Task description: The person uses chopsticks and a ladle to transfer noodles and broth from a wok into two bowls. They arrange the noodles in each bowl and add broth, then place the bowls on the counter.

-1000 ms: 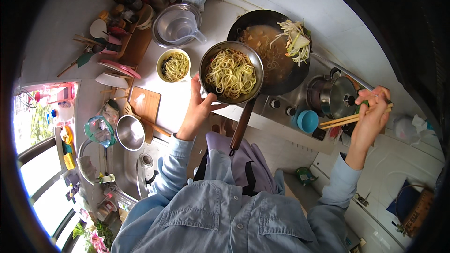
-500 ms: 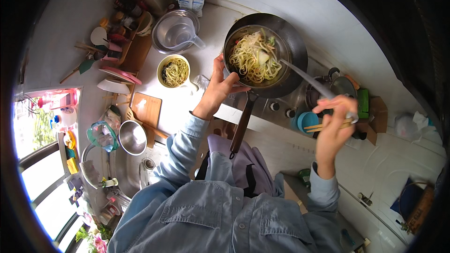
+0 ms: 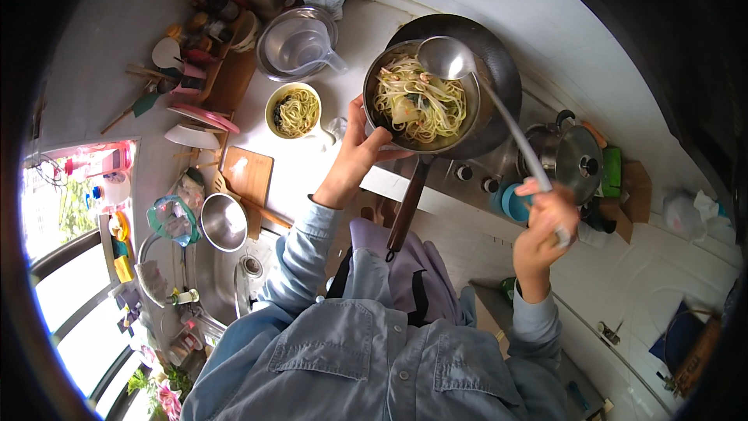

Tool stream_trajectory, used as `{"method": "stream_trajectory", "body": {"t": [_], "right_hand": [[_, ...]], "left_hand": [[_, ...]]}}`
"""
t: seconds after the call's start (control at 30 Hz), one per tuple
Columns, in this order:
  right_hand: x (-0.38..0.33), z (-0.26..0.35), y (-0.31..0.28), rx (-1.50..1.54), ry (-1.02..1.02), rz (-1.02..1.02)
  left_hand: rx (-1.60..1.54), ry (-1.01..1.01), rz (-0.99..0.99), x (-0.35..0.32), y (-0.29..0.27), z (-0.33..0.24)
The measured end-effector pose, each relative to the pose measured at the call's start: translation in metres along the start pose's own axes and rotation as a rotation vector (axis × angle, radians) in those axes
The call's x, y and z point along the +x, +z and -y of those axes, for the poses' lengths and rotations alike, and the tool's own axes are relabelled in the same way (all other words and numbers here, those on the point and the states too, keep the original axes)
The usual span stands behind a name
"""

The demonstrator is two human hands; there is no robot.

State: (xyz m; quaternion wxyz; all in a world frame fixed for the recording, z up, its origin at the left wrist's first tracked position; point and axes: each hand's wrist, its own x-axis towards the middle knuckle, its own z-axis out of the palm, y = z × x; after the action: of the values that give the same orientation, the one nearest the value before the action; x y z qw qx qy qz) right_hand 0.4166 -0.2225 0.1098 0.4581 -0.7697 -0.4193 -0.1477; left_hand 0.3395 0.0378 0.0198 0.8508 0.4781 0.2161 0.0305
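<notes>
White kitchen counter curves around us, with a sink at our left and a stove ahead. Nearest, our pale blue shirt sleeves run out from the lower edge. Our right hand is closed around the end of a long metal ladle, whose handle slants up and left so that its bowl hangs over the far rim of the noodle bowl. Our left hand grips the near left rim of a metal bowl full of noodles and vegetables, thumb hooked over the edge; we hold it above the dark wok on the stove, and the wok's wooden handle points back toward us.

Left of our left hand sits a small yellow bowl of noodles on the counter, with a wooden cutting board and a steel bowl nearer the sink. Right of the wok stands a lidded steel pot. Farther off, a clear measuring jug rests in a glass basin.
</notes>
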Motion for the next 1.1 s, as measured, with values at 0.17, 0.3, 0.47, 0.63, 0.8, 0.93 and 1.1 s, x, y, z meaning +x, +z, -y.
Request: {"method": "stream_trajectory", "body": {"t": [0.17, 0.3, 0.47, 0.63, 0.8, 0.93, 1.1], "right_hand": [[0.031, -0.008, -0.002, 0.373, 0.834, -0.484], [0.033, -0.06, 0.003, 0.235, 0.9, -0.29], [0.022, -0.133, 0.019, 0.261, 0.953, -0.093], [0.023, -0.169, 0.034, 0.237, 1.051, 0.009], [0.03, -0.199, 0.03, 0.327, 1.11, 0.014], [0.016, -0.239, 0.019, 0.435, 1.196, -0.065], [0.007, -0.259, 0.019, 0.538, 1.288, -0.094]], "left_hand": [[-0.001, 0.01, -0.078, -0.012, -0.015, 0.002], [-0.026, 0.022, -0.124, -0.03, -0.041, 0.014], [-0.059, 0.017, -0.21, -0.051, -0.062, 0.019], [-0.058, -0.006, -0.236, -0.061, -0.072, 0.02], [-0.07, -0.029, -0.282, -0.066, -0.076, 0.027], [-0.06, -0.052, -0.257, -0.069, -0.076, 0.029], [-0.01, -0.049, -0.24, -0.07, -0.068, 0.031]]}}
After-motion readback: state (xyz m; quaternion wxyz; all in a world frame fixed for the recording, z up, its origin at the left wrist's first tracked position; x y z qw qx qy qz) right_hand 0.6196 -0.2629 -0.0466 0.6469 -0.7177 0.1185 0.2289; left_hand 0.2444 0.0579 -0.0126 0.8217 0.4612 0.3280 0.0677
